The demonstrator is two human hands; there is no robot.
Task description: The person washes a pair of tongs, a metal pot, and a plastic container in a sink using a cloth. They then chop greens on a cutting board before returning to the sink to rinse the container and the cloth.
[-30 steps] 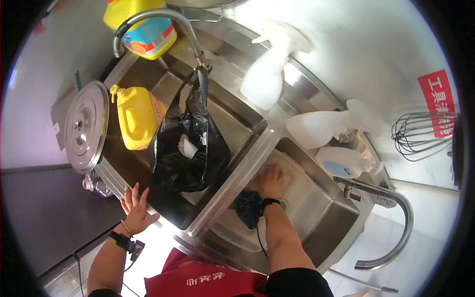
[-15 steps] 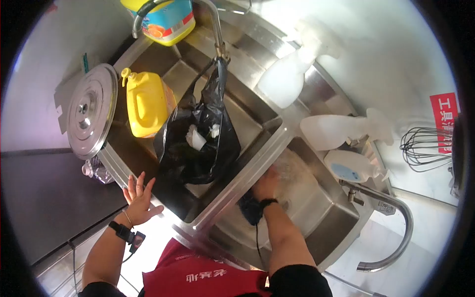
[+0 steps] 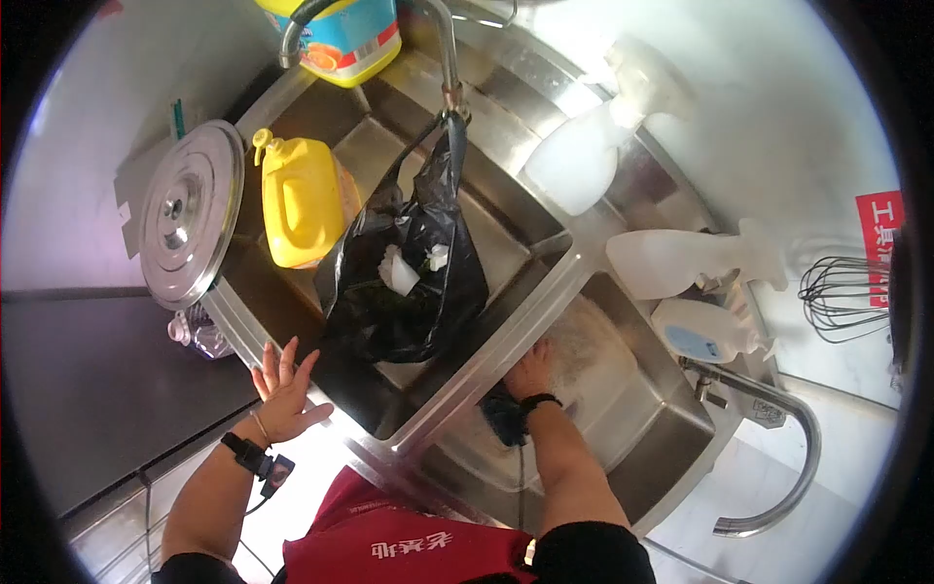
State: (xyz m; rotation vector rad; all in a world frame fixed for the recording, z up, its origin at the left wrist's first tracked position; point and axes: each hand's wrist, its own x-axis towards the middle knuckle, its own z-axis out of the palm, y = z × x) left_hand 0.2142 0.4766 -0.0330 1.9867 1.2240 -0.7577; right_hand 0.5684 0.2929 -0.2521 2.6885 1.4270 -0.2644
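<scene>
Far left, a dark worktop (image 3: 97, 389). Above it, a round steel lid (image 3: 185, 214), set at the left edge of the sink, knob facing up. Just beside the lid, in the left basin (image 3: 496, 234), a yellow jug (image 3: 302, 200) with its cap toward the lid.

Lower down, the left hand (image 3: 287, 394): open, fingers spread, gripping nothing, palm resting on the sink's front rim (image 3: 360, 443), a dark band on the wrist.

Next, in the middle of the left basin, a black bag (image 3: 409, 292), hung by its handles from a curved tap (image 3: 448, 58), mouth open, white scraps inside.

Past the steel divider (image 3: 525, 311), the right basin (image 3: 642, 409), wet and sudsy. Down in it, the right hand (image 3: 533, 368), close against the divider wall, fingers blurred in foam; gripping or pressing flat, cannot tell. Directly under that wrist, touching it, a dark blue cloth (image 3: 501, 417), bunched on the basin floor by the divider.

Behind the basins, three pale spray bottles (image 3: 681, 258) along the back ledge. Far right, a second tap (image 3: 778, 457) arching beside the right basin, and a wire whisk (image 3: 846, 297) against the white wall, near a red sign (image 3: 880, 243).
</scene>
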